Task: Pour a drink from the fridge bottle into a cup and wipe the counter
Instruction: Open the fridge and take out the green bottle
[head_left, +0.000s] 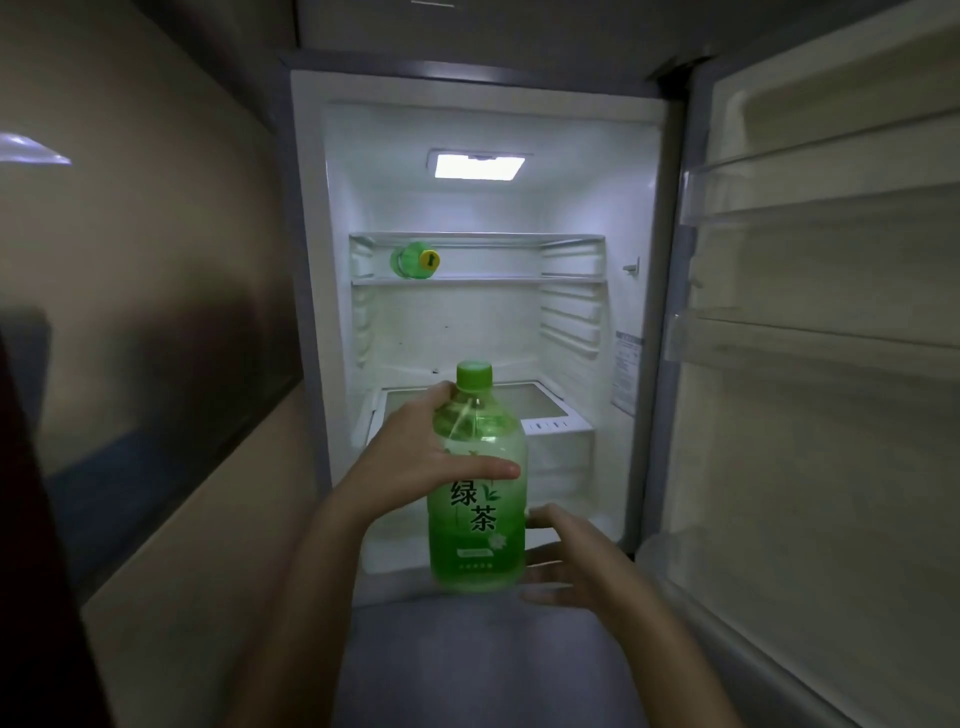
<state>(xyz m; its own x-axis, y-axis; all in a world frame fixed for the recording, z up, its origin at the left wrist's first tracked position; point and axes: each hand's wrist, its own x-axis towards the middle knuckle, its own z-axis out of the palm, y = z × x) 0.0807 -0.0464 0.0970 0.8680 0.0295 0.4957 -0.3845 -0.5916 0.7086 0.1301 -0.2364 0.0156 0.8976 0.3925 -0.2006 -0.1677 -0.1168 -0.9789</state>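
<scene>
Both hands reach forward from the near edge toward the open fridge (311, 312); the left hand (415, 452) grips the green tea bottle (478, 525) around its upper body, thumb lying across the front just above the label; the right hand (571, 561) sits just beside the bottle's lower right side with fingers loosely spread and holding nothing, and whether it touches the plastic I cannot tell. Held upright in front of the fridge's lower part, the bottle has its green cap (474, 375) on and looks largely full, though motion blurs its base. Farther in, a second green bottle (415, 260) lies on its side on the left of the upper shelf (478, 280), under the lit lamp (478, 166); the fridge door (831, 389) stands swung open on the right, its racks bare.

As a judgement, the task is at its very start: the bottle is fetched, or nearly so; the door remains to be shut, the cap undone, the drink poured and the wiping done; no cup, cloth or desk shows.
</scene>
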